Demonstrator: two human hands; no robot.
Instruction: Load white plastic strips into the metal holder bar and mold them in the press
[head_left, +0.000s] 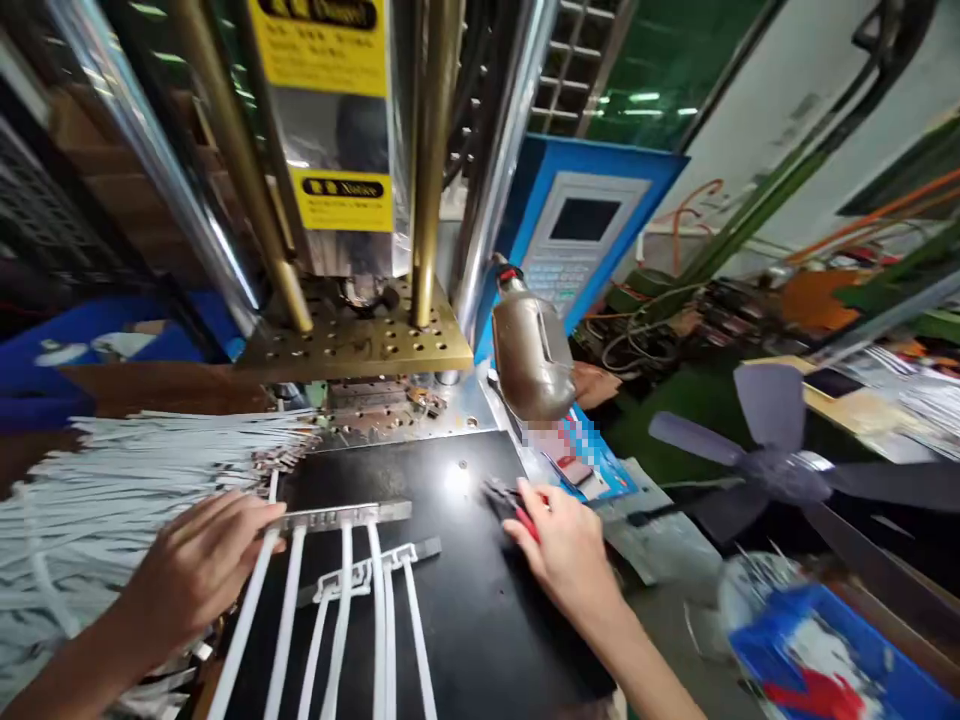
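My left hand [206,565] pinches the left end of a metal strip [394,511], from which several white flat cables [281,620] run down toward me. Just below it, a second strip [429,548] with white pieces and more white cables [420,640] lies on the black work plate [480,620]. My right hand [566,540] is closed around pliers [521,510] with red on the handles. Their dark jaws point left over the plate, apart from both strips. The palm hides part of the handles.
A press with a brass plate [360,345] stands ahead, beside a lamp [531,355] and a blue control box [585,215]. White cables [172,450] are heaped at left. A fan [780,475] and blue bin [840,640] stand at right.
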